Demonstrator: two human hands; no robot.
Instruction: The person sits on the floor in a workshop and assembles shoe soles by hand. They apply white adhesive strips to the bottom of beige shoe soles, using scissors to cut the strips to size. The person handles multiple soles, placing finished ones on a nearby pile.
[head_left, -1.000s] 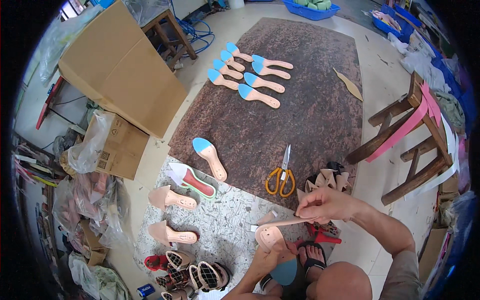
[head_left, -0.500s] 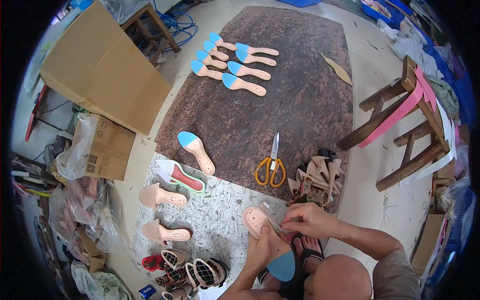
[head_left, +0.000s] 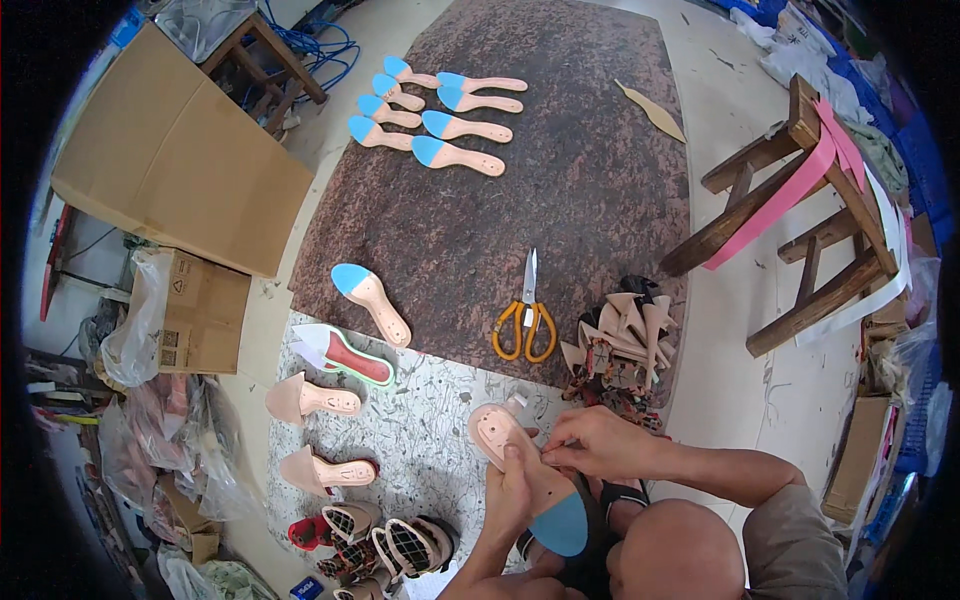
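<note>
In my left hand [head_left: 510,492] is a shoe insole [head_left: 557,522], pale at the heel and blue at the toe. The left thumb lies across its upper face, and the toe points toward me. My right hand [head_left: 598,442] pinches at the insole's right edge, where a thin pale strip runs; the fingers hide most of it. A small whitish end [head_left: 516,401] sticks out past the heel. Ahead of the hands lie scissors [head_left: 526,318] with yellow handles. Right of them sits a pile of beige and patterned shoe uppers [head_left: 625,345].
Several blue-toed insoles [head_left: 460,157] lie in two columns on the dark mat [head_left: 570,200]; one more insole [head_left: 372,305] lies nearer. At left are a green-edged sole [head_left: 345,358], beige slippers [head_left: 330,470] and patterned uppers [head_left: 410,545]. A wooden stool [head_left: 800,210] stands right, cardboard boxes [head_left: 190,150] left.
My right hand has moved in against the insole's edge, and the thin strip that stretched out to it earlier shows less. The surroundings have shifted slightly left in the view.
</note>
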